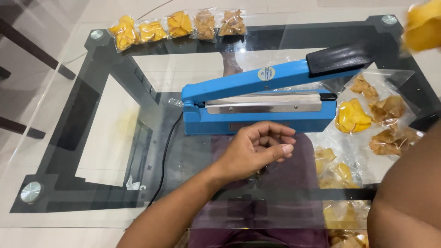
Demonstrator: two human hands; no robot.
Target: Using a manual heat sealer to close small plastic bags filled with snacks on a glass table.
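- The left hand (257, 149) hovers over the glass table (59, 138), just in front of the blue sealer (257, 103). Its fingers are curled loosely inward with the thumb laid across them, and nothing shows in its grasp.
- The right hand (425, 25) is raised at the top right corner, blurred. It holds a yellow snack bag (420, 32) there, above the table and past the tip of the sealer's handle (how the fingers wrap it cannot be made out).
- The right forearm (406, 197) fills the lower right corner, close to the camera.
- The sealer sits mid-table. Its arm is lifted, hinged at the left end, with the black handle (340, 57) up to the right. The metal sealing bar (264, 106) lies bare beneath it.
- A black cord (163, 160) runs from the sealer's left end down toward the near edge.
- Five sealed bags (177, 25) lie in a row along the far edge, three yellow on the left and two brown on the right.
- A pile of clear bags (372, 115) with yellow and brown chips lies just right of the sealer, spreading down toward the near right edge.
- A small scrap of plastic (133, 185) lies near the front left.
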